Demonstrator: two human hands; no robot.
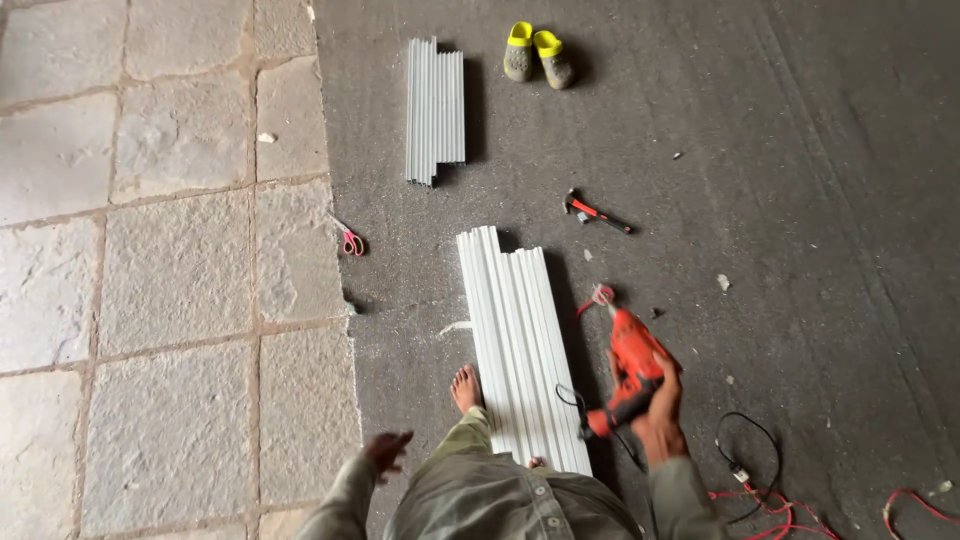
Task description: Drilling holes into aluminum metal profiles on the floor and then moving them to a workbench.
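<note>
My right hand (660, 415) grips the handle of a red corded drill (632, 360), its bit pointing away toward the floor beside a stack of long white plastic channels (520, 340). These channels lie lengthwise on the dark floor in front of me, with my bare foot (466, 387) just left of them. Out to the lower left, my left hand (386, 450) hangs free, fingers loosely apart, holding nothing.
A second bundle of white channels (435, 108) lies farther off. A hammer (596, 211) rests right of centre, small red scissors (351, 241) near the stone paving (170, 270). Yellow-grey clogs (537, 54) sit at the top. Red and black cables (770, 490) trail at the lower right.
</note>
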